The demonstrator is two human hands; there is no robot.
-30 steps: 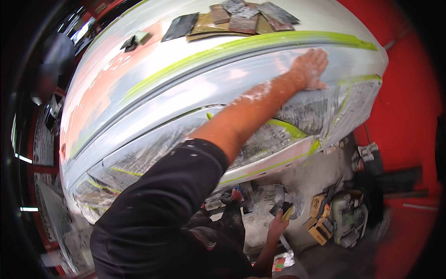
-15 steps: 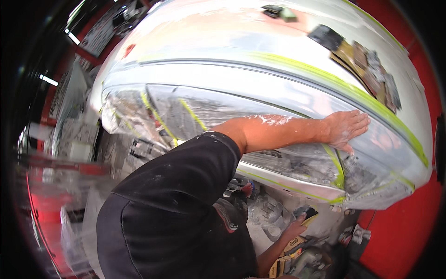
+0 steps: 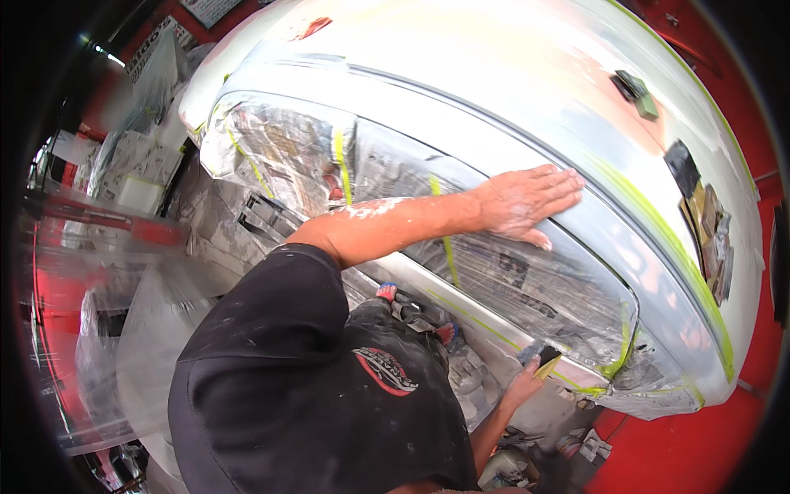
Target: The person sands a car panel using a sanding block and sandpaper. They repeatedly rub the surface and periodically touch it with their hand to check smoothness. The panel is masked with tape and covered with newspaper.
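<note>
Though dusty, left hand [image 3: 529, 202] on car [image 3: 461, 58]

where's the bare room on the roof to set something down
The widest bare patch is on the roof, between the red mark and the black and green blocks, beyond the left hand. A smaller gap separates those blocks from the pile of sheets. That pile, whose pieces overlap, is the crowded part.

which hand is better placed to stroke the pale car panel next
The left hand, likely: it lies palm down on the pale panel, holding nothing that shows. The right hand is lower, apart from that panel, gripping a dark and yellow block.
</note>
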